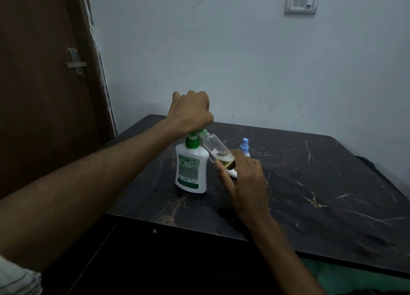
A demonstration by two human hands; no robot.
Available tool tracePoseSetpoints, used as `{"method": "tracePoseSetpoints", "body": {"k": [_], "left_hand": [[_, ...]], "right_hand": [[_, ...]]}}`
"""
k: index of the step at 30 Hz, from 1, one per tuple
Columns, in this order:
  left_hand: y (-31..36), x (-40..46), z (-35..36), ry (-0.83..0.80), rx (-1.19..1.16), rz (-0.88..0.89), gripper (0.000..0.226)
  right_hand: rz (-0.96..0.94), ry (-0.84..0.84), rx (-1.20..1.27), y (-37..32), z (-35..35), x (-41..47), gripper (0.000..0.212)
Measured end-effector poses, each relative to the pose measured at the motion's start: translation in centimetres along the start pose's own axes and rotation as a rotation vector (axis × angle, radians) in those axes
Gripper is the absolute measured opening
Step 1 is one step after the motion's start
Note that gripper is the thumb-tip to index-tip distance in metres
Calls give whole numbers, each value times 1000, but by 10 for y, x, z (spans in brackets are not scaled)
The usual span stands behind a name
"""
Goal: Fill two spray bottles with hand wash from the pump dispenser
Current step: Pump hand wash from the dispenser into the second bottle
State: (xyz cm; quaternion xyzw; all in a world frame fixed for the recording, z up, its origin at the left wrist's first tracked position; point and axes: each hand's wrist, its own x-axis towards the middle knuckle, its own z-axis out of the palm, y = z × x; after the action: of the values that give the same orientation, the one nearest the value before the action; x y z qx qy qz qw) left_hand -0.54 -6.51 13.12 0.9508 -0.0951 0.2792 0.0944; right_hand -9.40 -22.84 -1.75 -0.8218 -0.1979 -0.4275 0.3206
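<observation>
My left hand [190, 110], at frame centre, sits curled over the green pump head of the dispenser [192, 165]; the fingers are bent down over the top, and I cannot see their tips. My right hand [244, 181], just right of and below centre, grips the clear bottle [218, 150] round its base with thumb and fingers.

Handling, as I judge it: the bottle is small, light, stiff plastic, likely slick once soap reaches the outside. Hold low on the barrel, as now, leaving the neck free. The dispenser is heavier and stands on its own base on the table [310, 183]; press straight down to avoid tipping it.

Orientation: the bottle's long axis runs diagonally, mouth up-left at the pump nozzle, base down-right in my hand. A little yellowish liquid lies at the base. A second bottle [245, 147] with a blue cap stands upright just behind my right hand.
</observation>
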Motion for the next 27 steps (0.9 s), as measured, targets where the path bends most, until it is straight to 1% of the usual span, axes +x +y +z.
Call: {"method": "tracePoseSetpoints", "body": {"k": [4,7,10,15,19,24,27], "left_hand": [[-2,3,-4,6,-5,3,7],[-2,2,0,4,-21,-11,12],[-2,0,2,0,-18,-18,15],[-2,3,-5,5,-3,0,11],[-1,-1,0,-5,-36,-26,12],[-1,0,-5,-11,-10,-8,10],[0,0,-5,-12,-57,-15,12]], "right_hand": [[-4,19,-2,0,0,0,40],[-6,19,2,1,0,0,35],[3,9,1,1,0,-2,37],[3,9,14,0,-1,-1,36],[-1,17,-4,0,-1,0,34],[11,2,3,1,0,-1,37],[16,-3,6,1,-1,0,39]]}}
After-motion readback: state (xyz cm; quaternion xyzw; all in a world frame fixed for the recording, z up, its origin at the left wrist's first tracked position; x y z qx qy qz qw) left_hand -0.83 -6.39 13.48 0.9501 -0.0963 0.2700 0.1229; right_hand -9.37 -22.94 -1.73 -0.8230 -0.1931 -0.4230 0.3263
